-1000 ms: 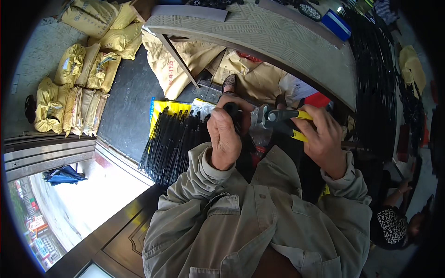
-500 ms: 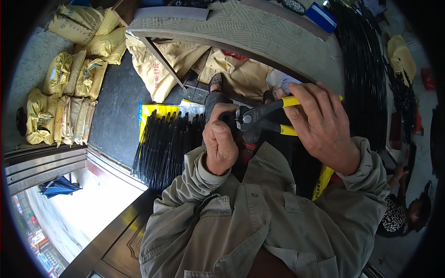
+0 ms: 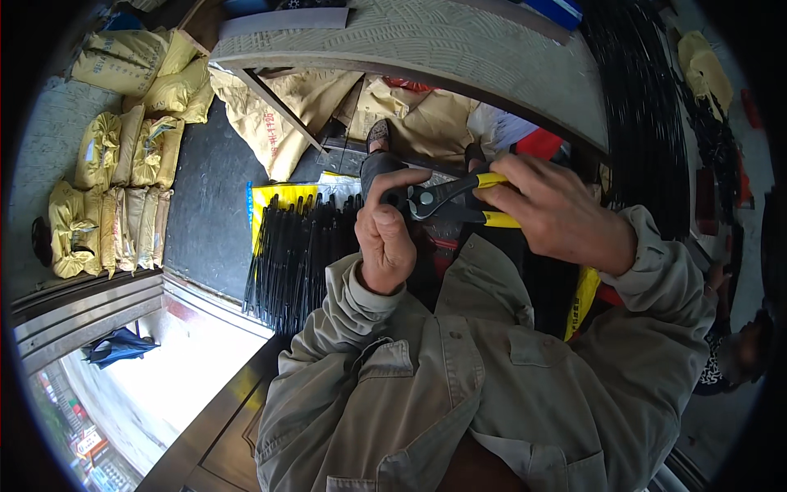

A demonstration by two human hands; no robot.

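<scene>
The right hand (image 3: 566,215) grips a pair of metal-headed pincers with black-and-yellow handles (image 3: 426,198), its fingers wrapped over the yellow grips, the two handles spread apart. Just left of the pincers, the left hand (image 3: 384,242) is curled around a small, dark, round-ended piece (image 3: 395,198), the index finger stretched out along the far side of the pincers' head. The jaws meet this piece or lie right beside it; whether they bite into it I cannot tell. On the near side of the pincers is the wearer's grey-green long-sleeved cloth jacket (image 3: 410,402). To the left of the pincers lies a bundle of slender, glossy black rods (image 3: 299,250), with a bright yellow sheet (image 3: 262,197) showing at its far end. Beyond the pincers, creased tan sacks (image 3: 275,102) lie beneath a grey counter with a swirl-patterned top (image 3: 459,45). Beyond and to the right of the pincers hangs a dense mass of long, thin black strands (image 3: 643,115). Far left of the pincers, stuffed yellow-tan sacks (image 3: 98,156) stand in stacked rows.
</scene>
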